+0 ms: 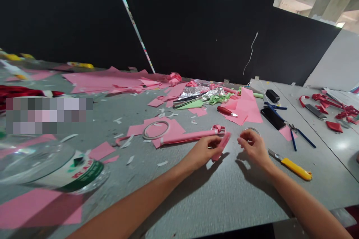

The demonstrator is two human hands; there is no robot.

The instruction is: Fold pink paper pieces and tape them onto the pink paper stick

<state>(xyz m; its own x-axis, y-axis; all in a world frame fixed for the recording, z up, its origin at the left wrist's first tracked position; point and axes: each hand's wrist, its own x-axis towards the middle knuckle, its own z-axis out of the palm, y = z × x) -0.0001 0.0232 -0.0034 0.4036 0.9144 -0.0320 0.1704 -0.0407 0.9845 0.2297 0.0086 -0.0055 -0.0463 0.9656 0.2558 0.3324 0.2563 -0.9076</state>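
Note:
My left hand (206, 148) pinches a narrow folded piece of pink paper (222, 146), which stands tilted above the table. Facing it, a short gap away, is my right hand (254, 148), its fingers curled toward the thumb; whatever is between them is too small to make out. A pale ring, seemingly a tape roll (254, 130), shows just behind the right hand, and I cannot tell whether the hand touches it. Beyond the left hand lies a rolled pink paper tube (187, 137) with a curled pink piece at its end. A yellow utility knife (295, 168) rests right of my right hand.
Another tape ring (156, 130) lies on pink sheets. Pliers (297, 134), a black phone (272, 118) and a red-handled cutter (226, 111) sit farther back. Scissors (187, 101) lie near foil and green scraps. A large plastic bottle (56, 164) lies at left. A black panel (196, 26) borders the table.

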